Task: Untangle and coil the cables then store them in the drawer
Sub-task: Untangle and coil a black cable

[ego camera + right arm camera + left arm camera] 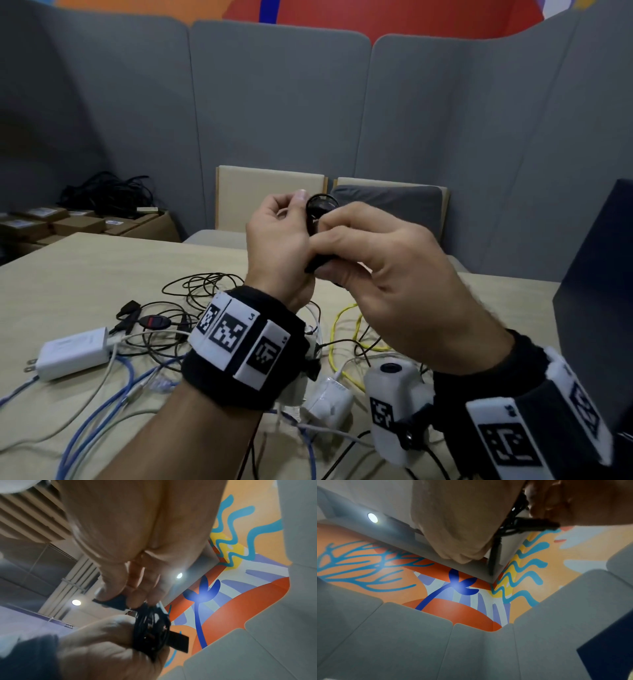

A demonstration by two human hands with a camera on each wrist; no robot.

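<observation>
Both hands are raised above the table and meet around a small coil of thin black cable (320, 210). My left hand (284, 236) grips the coil (150, 627), thumb up beside it. My right hand (356, 250) pinches a flat black strap (113, 602) that runs across the coil, its other end (179, 641) sticking out past the loops. In the left wrist view the black cable (513, 524) shows between the two hands. On the table (102, 260) below lies a tangle: thin black cables (195, 287), a yellow cable (346, 329), blue cables (102, 407) and white cables.
A white charger (73, 353) lies at the left of the tangle, a smaller white adapter (329, 402) near my wrists. A dark box (599, 308) stands at the right table edge. Cardboard boxes (78, 222) with more black cables sit beyond the table, two chairs (270, 198) behind it.
</observation>
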